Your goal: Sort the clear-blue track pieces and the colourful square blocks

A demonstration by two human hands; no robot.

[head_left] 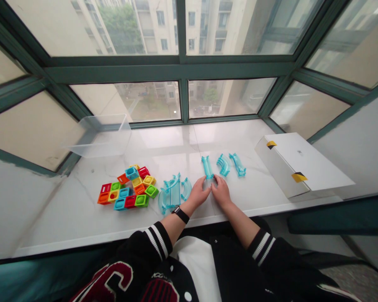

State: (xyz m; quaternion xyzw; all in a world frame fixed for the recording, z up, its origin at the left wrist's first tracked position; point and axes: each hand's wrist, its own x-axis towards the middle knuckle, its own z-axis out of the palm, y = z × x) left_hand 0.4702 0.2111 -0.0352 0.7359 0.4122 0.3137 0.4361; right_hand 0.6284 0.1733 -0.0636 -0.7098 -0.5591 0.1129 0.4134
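At the near end of a straight translucent blue track piece (207,165), my left hand (200,192) and my right hand (221,192) come together, fingers closed on it from either side. The piece points away from me and lies on or just over the white ledge. My fingertips partly cover its near end, so I cannot tell whether a second piece is joined there. To its right lie a curved blue track piece (223,165) and another straight-looking one (237,164). Left of my left wrist rests a pile of several blue track pieces (174,193).
Colourful square blocks (130,201) cluster on the left of the ledge (82,222). A clear plastic bin (103,144) stands behind them by the window. A white box (305,163) with yellow-black tabs sits at the right. Green window frames (184,100) bound the back.
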